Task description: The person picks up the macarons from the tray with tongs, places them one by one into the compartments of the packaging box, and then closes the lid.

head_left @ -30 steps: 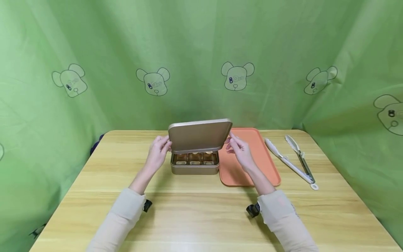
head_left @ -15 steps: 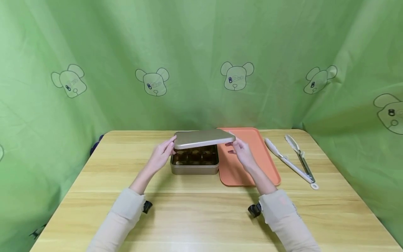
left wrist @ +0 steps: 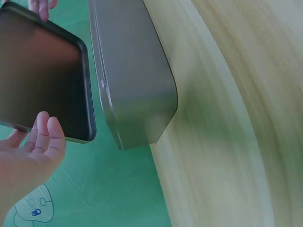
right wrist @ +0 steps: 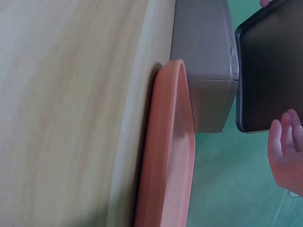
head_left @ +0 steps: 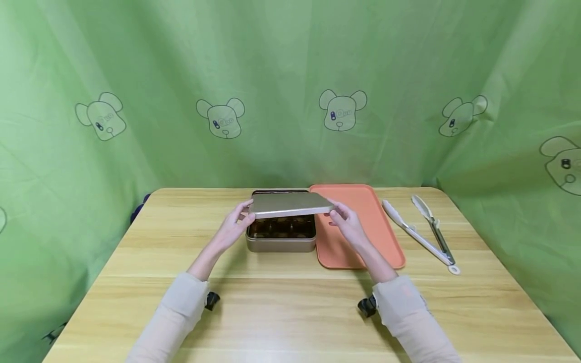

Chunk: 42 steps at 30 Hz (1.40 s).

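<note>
A metal tin box (head_left: 281,245) stands at the middle of the table, its dark inside with several small compartments or pieces partly hidden. Above it, apart from the rim, is its flat metal lid (head_left: 290,203), slightly tilted with the top face up. My left hand (head_left: 233,222) grips the lid's left edge; in the left wrist view the fingers (left wrist: 42,135) lie under it. At the opposite edge my right hand (head_left: 347,222) holds the lid, fingertips (right wrist: 287,125) against the underside.
An orange tray (head_left: 358,222) lies right beside the tin, touching or nearly so. Farther right rest metal tongs (head_left: 426,242), spread apart, on the wooden table (head_left: 290,312). A green curtain (head_left: 281,60) hangs behind the table's far edge.
The lid was tipped up steeply with its underside showing, then swung down to nearly flat over the tin. Since then it has shifted slightly left, both hands still holding it.
</note>
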{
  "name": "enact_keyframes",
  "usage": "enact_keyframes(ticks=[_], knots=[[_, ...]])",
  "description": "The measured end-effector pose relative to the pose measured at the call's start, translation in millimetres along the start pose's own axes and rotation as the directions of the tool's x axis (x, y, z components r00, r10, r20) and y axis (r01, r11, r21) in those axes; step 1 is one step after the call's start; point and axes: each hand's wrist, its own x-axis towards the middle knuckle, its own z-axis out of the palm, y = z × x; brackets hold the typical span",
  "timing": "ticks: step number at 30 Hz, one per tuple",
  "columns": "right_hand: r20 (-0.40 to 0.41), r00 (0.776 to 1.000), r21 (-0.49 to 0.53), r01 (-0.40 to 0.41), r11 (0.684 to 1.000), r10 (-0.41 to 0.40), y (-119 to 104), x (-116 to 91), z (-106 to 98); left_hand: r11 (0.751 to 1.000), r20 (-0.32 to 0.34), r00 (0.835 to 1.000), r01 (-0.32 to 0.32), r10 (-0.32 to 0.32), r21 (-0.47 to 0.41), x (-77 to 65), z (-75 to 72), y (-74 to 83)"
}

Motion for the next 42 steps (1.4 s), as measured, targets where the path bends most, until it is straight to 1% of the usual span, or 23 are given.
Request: enact_keyframes(ticks=[3, 5, 8, 10, 12, 14, 15, 18, 19, 22, 24, 27, 30, 34, 37, 39, 41, 42], knots=[[0.038, 0.999, 0.042, -0.024, 0.999, 0.023, 3, 0, -1, 0.999, 0.029, 0.999, 0.028, -0.028, -0.023, -0.9, -1.9, -4.1], [0.083, 0.996, 0.079, -0.051, 0.996, 0.045, 6, 1, -3, 0.999, 0.049, 0.999, 0.025, -0.023, -0.039, -0.9, -3.1, -7.5], [0.166, 0.983, 0.113, -0.094, 0.989, 0.074, 10, 3, -6, 0.998, 0.076, 0.997, 0.01, -0.005, -0.065, -0.8, -4.6, -10.6], [0.215, 0.972, 0.136, -0.124, 0.983, 0.093, 12, 4, -8, 0.997, 0.089, 0.996, 0.006, 0.0, -0.074, -3.1, -6.2, -4.8], [0.249, 0.963, 0.151, -0.145, 0.978, 0.104, 12, 6, -9, 0.997, 0.101, 0.995, 0.017, -0.009, -0.076, -6.1, -7.8, 2.5], [0.273, 0.956, 0.168, -0.155, 0.973, 0.105, 12, 8, -10, 0.996, 0.103, 0.994, 0.032, -0.024, -0.08, -5.8, -7.5, -0.1], [0.28, 0.955, 0.178, -0.154, 0.972, 0.1, 13, 9, -11, 0.996, 0.103, 0.995, 0.029, -0.021, -0.079, -5.7, -7.4, -1.5], [0.301, 0.951, 0.2, -0.138, 0.97, 0.073, 16, 12, -12, 0.993, 0.104, 0.994, 0.044, -0.032, -0.111, -4.4, -6.5, -5.3], [0.309, 0.949, 0.206, -0.132, 0.97, 0.063, 17, 13, -12, 0.992, 0.103, 0.994, 0.04, -0.028, -0.117, -3.8, -6.0, -5.5], [0.351, 0.935, 0.217, -0.129, 0.968, 0.046, 19, 15, -13, 0.99, 0.106, 0.994, 0.043, -0.029, -0.133, -7.0, -7.6, 8.1], [0.388, 0.921, 0.229, -0.141, 0.963, 0.043, 18, 16, -14, 0.991, 0.106, 0.994, 0.034, -0.02, -0.13, -7.1, -8.6, 10.5], [0.445, 0.894, 0.227, -0.164, 0.96, 0.048, 17, 17, -15, 0.991, 0.108, 0.994, 0.031, -0.017, -0.131, -6.6, -10.3, 10.7], [0.477, 0.877, 0.191, -0.163, 0.968, 0.054, 16, 18, -14, 0.99, 0.11, 0.994, 0.036, -0.021, -0.138, -6.4, -12.4, 9.7], [0.499, 0.865, 0.127, -0.142, 0.982, 0.06, 16, 18, -13, 0.99, 0.115, 0.993, 0.045, -0.029, -0.132, -7.4, -14.8, 8.9], [0.518, 0.853, 0.106, -0.134, 0.985, 0.061, 18, 16, -13, 0.992, 0.129, 0.991, 0.046, -0.03, -0.119, -7.5, -15.3, 8.3], [0.536, 0.841, 0.109, -0.146, 0.983, 0.066, 20, 16, -13, 0.993, 0.14, 0.99, 0.045, -0.03, -0.107, -6.5, -14.6, 6.5], [0.55, 0.83, 0.099, -0.174, 0.98, 0.092, 21, 15, -13, 0.994, 0.144, 0.989, 0.039, -0.024, -0.101, -4.7, -13.5, 3.2], [0.555, 0.824, 0.087, -0.195, 0.977, 0.115, 21, 15, -14, 0.994, 0.142, 0.99, 0.036, -0.022, -0.1, -2.9, -12.3, -1.4]])
